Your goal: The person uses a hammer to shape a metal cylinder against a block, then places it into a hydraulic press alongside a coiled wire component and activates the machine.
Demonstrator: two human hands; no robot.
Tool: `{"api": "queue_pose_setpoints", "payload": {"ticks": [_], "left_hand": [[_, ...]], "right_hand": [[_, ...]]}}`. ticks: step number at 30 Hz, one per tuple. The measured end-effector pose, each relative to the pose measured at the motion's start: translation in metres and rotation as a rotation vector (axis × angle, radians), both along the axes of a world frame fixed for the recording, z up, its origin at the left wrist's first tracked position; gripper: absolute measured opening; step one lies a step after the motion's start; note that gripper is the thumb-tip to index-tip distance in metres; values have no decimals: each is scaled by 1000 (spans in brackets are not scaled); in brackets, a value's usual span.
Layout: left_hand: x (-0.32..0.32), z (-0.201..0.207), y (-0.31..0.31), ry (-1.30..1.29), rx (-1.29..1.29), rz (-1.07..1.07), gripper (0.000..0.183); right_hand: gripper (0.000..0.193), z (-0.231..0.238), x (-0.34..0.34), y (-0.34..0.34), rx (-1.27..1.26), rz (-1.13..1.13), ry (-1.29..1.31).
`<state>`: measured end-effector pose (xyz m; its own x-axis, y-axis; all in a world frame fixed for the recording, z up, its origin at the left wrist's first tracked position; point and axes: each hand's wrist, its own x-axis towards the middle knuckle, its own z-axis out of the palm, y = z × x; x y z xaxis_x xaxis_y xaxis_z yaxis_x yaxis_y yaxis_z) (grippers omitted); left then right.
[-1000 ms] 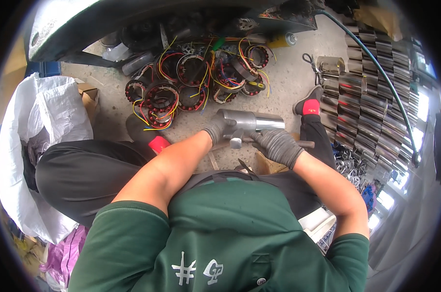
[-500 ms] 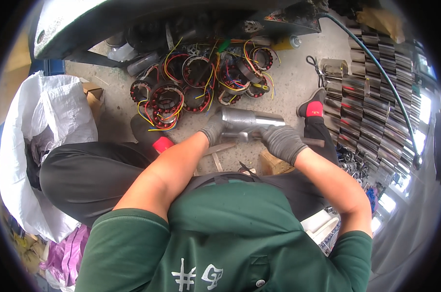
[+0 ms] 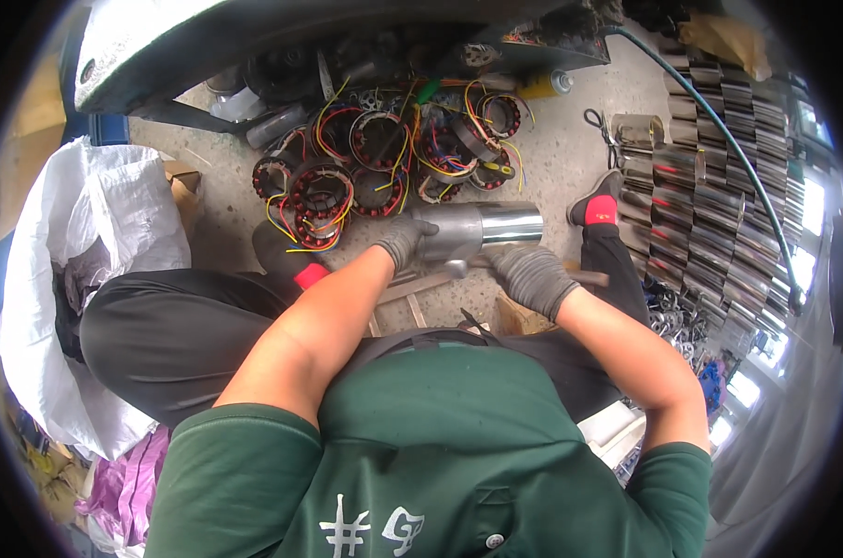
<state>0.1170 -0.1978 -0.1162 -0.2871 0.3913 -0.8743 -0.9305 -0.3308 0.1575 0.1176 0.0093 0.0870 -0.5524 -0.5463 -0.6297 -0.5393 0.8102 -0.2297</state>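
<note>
Since earlier the metal tube [image 3: 482, 229] sits higher; left hand [image 3: 401, 240] clamps it, right hand [image 3: 531, 275] grips a hammer handle [image 3: 584, 276] at four o'clock; steady both.

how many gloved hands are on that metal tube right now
1. The left hand grips the metal tube at its duller end. The right hand, also gloved, sits just below the tube on a wooden handle.

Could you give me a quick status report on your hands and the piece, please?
Left hand gripping metal tube. Right hand on hammer handle. Wire coils beyond, not touching.
</note>
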Motion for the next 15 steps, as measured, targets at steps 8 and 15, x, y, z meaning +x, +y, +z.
{"api": "queue_pose_setpoints", "payload": {"ticks": [8, 15], "left_hand": [[-4, -17, -3, -85, 60, 126, 44], [-10, -7, -13, -167, 66, 85, 49]], "right_hand": [[23, 0, -14, -9, 152, 4, -23], [22, 6, -12, -8, 181, -25, -10]]}}
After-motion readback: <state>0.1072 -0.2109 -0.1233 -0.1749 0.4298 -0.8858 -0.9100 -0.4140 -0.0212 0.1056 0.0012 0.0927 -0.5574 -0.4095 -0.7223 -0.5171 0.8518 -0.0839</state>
